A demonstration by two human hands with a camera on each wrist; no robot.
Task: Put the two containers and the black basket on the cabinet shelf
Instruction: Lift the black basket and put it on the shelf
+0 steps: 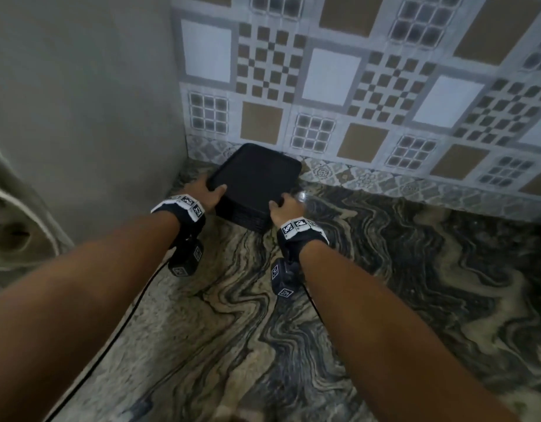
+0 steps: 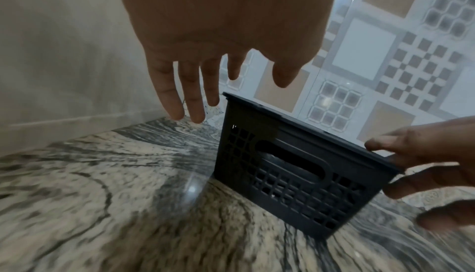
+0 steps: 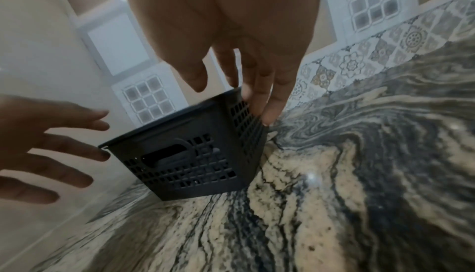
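The black basket (image 1: 254, 177) stood on the marbled counter (image 1: 385, 300) in its far left corner, where the plain side wall (image 1: 80, 102) met the patterned tile wall (image 1: 385, 71). From the head view its top read only as a dark flat rectangle, so I could not tell whether anything lay inside. The left hand (image 1: 204, 190) lay at the basket's near left corner with fingers straight and spread, the thumb over the top edge. The right hand (image 1: 286, 205) was at the near right corner, fingers extended down that side; it was not clamped on the basket.

The wrist views showed what the head view hid: the basket's (image 2: 287, 177) side walls were a grid of small openings with a long slot handle cut in the near wall, and a lighter shape showed through the slot, too dim to identify. From the left wrist, the left hand's fingers (image 2: 195, 101) hung straight, just beside the basket's corner, apart from it. From the right wrist, the right hand's fingers (image 3: 267, 101) lay flat against the perforated side of the basket (image 3: 187, 166), while the other hand's fingertips touched the opposite corner of the rim.
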